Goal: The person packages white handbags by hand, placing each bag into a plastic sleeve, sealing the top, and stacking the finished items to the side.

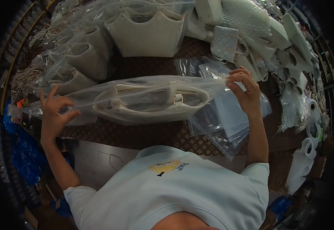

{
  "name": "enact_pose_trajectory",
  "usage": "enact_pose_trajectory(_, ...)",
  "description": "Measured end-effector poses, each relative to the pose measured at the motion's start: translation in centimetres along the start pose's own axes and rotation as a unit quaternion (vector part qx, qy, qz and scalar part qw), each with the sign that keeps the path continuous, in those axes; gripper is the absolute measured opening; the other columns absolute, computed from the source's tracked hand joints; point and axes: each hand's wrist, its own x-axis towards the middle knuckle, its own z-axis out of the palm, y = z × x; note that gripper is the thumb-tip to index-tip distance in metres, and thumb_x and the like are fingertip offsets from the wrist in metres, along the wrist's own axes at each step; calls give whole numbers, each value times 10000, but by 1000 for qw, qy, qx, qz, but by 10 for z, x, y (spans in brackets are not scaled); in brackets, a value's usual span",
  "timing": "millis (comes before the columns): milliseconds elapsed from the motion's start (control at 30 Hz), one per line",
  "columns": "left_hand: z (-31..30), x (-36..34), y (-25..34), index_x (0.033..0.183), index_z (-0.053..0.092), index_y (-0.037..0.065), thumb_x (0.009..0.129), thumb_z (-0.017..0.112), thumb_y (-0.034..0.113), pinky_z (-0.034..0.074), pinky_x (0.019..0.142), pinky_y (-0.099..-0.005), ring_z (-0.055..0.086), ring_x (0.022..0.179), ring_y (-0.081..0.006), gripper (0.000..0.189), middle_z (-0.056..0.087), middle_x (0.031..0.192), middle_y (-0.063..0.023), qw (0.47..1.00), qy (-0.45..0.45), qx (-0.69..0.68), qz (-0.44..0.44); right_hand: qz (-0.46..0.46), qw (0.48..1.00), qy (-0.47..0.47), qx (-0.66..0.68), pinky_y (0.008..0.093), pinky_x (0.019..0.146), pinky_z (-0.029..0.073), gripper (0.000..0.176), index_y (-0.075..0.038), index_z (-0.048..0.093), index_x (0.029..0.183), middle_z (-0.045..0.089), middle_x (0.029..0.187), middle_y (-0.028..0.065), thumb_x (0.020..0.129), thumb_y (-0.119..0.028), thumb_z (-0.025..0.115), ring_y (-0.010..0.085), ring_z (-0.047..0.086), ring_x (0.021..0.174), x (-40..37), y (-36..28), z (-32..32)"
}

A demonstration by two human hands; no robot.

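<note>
The right hand (247, 90) is closing its thumb and index finger on one end of a clear plastic bag (136, 82), while the left hand (55, 113) is curving its thumb and index finger toward each other at the bag's other end, its remaining fingers spreading upward. Whether the left fingers are actually gripping the film, I cannot tell. The wide spacing of the hands is probably keeping the bag's long edge stretched and straight. Inside it, a pale handbag (151, 109) is lying between the hands, over the brown patterned tabletop (117, 134), its oval top and handles facing the camera. Flat plastic bags (230, 115) are overlapping beside and below the right hand, likely placed there for easy reach. Beyond, a wrapped pale tote (147, 36) is standing among other bags.

The film is veiling the handbag with folds and glare, its underside is hidden, and its contact with the tabletop is unclear. The right hand and forearm are covering part of the flat bags, and the crowded outer goods are fading into the dark, curved rim of the view.
</note>
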Motion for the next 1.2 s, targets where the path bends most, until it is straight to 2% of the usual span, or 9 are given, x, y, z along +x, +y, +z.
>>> enact_pose_trajectory(233, 0, 3, -4, 728, 653, 106, 614, 769, 295, 5, 1109, -487, 394, 1235, -213, 249, 649, 853, -3, 1000, 12, 25, -13, 0, 1000, 16, 3, 344, 856, 396, 113, -49, 578, 782, 598, 776, 31, 727, -65, 675, 204, 564, 864, -2, 1, 4)
enact_pose_trajectory(300, 0, 10, -9, 742, 659, 106, 643, 739, 374, 36, 1102, -486, 453, 1173, -219, 296, 644, 866, -16, 998, -53, 17, -41, -21, 999, -3, 29, 339, 822, 405, 113, -46, 554, 790, 582, 772, 39, 742, -47, 656, 222, 545, 859, -3, -1, 5)
enact_pose_trajectory(400, -3, 27, 17, 816, 662, 107, 662, 690, 491, 89, 1084, -495, 513, 1084, -226, 415, 634, 879, -43, 996, -28, 59, -53, -32, 999, 20, 11, 336, 797, 415, 107, -44, 550, 794, 575, 763, 41, 747, -39, 645, 237, 540, 846, -3, 2, 6)
enact_pose_trajectory(467, 10, 47, 64, 952, 634, 93, 680, 639, 582, 91, 1081, -507, 538, 1058, -242, 559, 623, 972, -69, 985, 114, 8, 127, -34, 999, 25, 12, 339, 788, 417, 106, -43, 548, 791, 575, 763, 43, 748, -41, 645, 244, 538, 843, -4, 1, 9)
enact_pose_trajectory(533, 37, 68, 146, 1045, 603, 84, 722, 655, 492, 155, 1058, -526, 553, 1024, -232, 523, 592, 1064, -64, 949, 190, -58, 244, -37, 999, 24, 15, 343, 779, 419, 106, -42, 546, 788, 575, 762, 45, 749, -43, 645, 250, 536, 841, -5, -2, 12)
enact_pose_trajectory(700, 86, 103, 258, 902, 659, 117, 751, 667, 242, 270, 1015, -444, 572, 858, -189, 196, 635, 848, -24, 911, 95, -215, 338, -57, 997, 36, -24, 346, 760, 424, 119, -35, 547, 785, 579, 766, 63, 733, -46, 654, 262, 538, 840, -6, -7, 9)
enact_pose_trajectory(800, 92, 107, 260, 794, 669, 127, 747, 660, 211, 314, 976, -398, 566, 809, -166, 96, 624, 722, 6, 898, 125, -237, 348, -59, 997, 52, -28, 347, 750, 425, 122, -37, 548, 787, 575, 762, 60, 728, -47, 654, 262, 540, 833, -11, -3, 6)
enact_pose_trajectory(1033, 89, 107, 261, 734, 651, 124, 751, 647, 185, 311, 959, -433, 565, 804, -161, 63, 612, 692, 20, 902, 171, -191, 348, -76, 996, 52, -13, 355, 737, 427, 110, -36, 541, 791, 575, 778, 77, 738, -38, 637, 272, 543, 821, -9, -6, 9)
enact_pose_trajectory(1200, 85, 98, 218, 705, 623, 124, 750, 645, 174, 226, 1014, -472, 555, 839, -149, 70, 594, 702, 37, 913, 168, -177, 326, -72, 990, 71, -102, 355, 742, 427, 80, -29, 534, 798, 567, 782, 80, 790, -53, 610, 282, 534, 838, -11, -3, 7)
